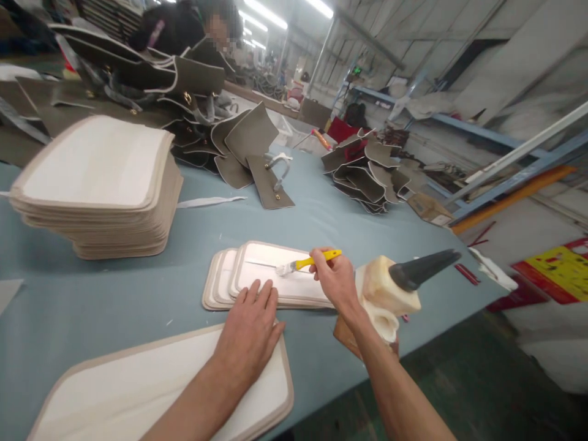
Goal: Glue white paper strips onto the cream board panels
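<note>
Head view. The right hand [334,278] pinches the yellow handle of a flat brush with pale bristles [305,263] between thumb and fingers. The handle points up and to the right; the bristles meet the top face of a low stack of small white panels with rounded corners and beige borders [261,257]. This stack lies at the middle of the blue-green work table [184,294], its layers offset toward the left. A thin dark line runs along the top panel, beside the bristles.

The left hand [252,327] is laid flat, palm down, with fingers slightly spread. Its fingertips rest on the near edge of the small stack; the wrist and forearm extend over a pile of larger white panels with beige borders [138,392] at the near edge of the table.

Just beyond the right hand stands a cream-coloured, coated container [388,285] with a dark grey tapered part [425,269] projecting to the right. A tall stack of white, beige-bordered panels [92,162] stands at the left. Olive-grey sheet pieces with pale edges [252,138] are heaped behind; a smaller heap of similar pieces [367,174] lies near a brown cardboard box [429,209].
</note>
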A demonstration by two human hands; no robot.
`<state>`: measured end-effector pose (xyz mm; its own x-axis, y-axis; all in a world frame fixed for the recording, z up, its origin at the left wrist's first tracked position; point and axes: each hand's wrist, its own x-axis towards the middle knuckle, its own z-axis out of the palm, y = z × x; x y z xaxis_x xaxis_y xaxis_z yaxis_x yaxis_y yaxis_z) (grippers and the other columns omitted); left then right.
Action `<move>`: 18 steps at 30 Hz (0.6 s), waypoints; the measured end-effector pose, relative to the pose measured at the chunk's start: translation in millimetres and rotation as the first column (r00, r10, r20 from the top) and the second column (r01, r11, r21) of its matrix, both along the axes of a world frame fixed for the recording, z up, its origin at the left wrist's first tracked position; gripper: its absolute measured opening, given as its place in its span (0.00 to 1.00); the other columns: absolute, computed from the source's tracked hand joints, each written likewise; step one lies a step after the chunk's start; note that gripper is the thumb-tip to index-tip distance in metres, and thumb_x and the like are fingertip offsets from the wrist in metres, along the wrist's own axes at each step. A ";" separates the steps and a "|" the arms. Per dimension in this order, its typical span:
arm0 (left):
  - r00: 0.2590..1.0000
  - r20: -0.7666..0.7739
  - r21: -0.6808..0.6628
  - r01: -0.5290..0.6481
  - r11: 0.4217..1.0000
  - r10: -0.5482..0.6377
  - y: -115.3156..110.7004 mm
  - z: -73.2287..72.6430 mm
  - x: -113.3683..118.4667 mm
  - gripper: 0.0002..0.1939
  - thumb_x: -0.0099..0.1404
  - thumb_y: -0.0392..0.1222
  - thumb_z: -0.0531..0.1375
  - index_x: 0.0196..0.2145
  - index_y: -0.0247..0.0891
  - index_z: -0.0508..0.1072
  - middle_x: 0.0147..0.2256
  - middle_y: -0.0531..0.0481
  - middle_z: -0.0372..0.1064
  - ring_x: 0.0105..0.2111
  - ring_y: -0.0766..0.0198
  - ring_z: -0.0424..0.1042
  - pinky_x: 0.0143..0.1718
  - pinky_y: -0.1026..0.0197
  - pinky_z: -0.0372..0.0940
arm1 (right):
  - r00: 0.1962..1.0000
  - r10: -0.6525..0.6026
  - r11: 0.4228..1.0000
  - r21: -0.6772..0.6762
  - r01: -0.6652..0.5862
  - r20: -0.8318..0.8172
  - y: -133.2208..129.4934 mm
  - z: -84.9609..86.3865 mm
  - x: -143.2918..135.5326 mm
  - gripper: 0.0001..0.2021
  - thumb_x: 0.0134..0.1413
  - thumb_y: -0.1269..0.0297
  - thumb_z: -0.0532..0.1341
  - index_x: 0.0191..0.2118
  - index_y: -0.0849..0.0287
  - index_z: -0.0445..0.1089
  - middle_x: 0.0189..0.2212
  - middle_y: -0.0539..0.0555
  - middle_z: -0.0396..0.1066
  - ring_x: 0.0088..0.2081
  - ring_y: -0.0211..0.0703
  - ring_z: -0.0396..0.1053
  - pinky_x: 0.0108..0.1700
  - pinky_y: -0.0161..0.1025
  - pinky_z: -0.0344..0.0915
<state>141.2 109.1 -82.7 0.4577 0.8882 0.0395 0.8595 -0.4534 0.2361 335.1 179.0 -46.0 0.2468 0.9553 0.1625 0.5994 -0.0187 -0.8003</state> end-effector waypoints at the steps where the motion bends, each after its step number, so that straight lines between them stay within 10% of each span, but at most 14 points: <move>1: 1.000 -0.009 0.007 0.003 1.000 -0.003 0.2 -1.0 0.2 0.29 0.72 0.46 0.57 0.66 0.28 0.64 0.69 0.35 0.57 0.69 0.38 0.57 0.68 0.37 0.59 | 1.000 -0.010 1.000 -0.002 0.010 0.022 -1.0 0.5 8.4 0.19 0.60 0.50 0.57 0.29 0.58 0.74 0.21 0.51 0.75 0.24 0.42 0.71 0.31 0.36 0.64; 18: 0.991 -0.123 0.220 0.071 0.973 -0.045 6.8 -17.3 -2.3 0.30 0.71 0.53 0.55 0.63 0.29 0.69 0.66 0.35 0.64 0.65 0.40 0.65 0.63 0.40 0.66 | 0.775 -0.316 0.937 0.051 0.345 0.547 -36.5 25.8 91.8 0.19 0.68 0.55 0.55 0.39 0.59 0.81 0.27 0.60 0.79 0.33 0.51 0.77 0.35 0.38 0.59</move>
